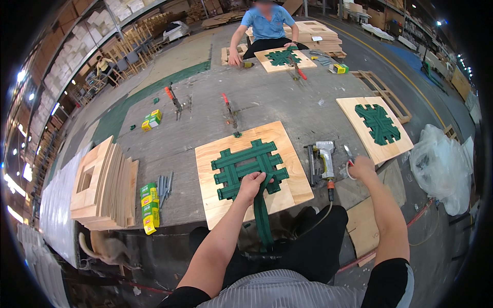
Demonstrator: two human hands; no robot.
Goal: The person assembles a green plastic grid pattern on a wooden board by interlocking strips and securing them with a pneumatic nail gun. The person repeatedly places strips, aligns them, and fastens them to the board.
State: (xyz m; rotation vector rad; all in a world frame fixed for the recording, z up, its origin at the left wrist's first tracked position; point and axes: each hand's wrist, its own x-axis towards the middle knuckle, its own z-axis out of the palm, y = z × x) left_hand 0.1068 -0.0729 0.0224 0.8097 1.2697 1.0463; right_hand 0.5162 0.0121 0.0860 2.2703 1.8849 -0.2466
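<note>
Dark green webbing is woven in a lattice over the wooden seat panel (210, 197) lying on the table in front of me. My left hand (250, 188) pinches a loose webbing strap (262, 223) at the panel's near side; its tail hangs down over the table edge. Off to the right, my right hand (362, 169) is closed round the handles of a pair of scissors (348, 151), their blades pointing away from me. Between panel and right hand lies a nail gun (324, 159) with a hose attached.
A webbed panel (377, 123) lies at the right. Stacked wooden panels (102, 190), staple boxes (149, 208) and staple strips (165, 190) sit at the left. Toggle clamps (229, 113) stand beyond my panel. Across the table, a person (268, 25) handles another webbed panel (282, 59).
</note>
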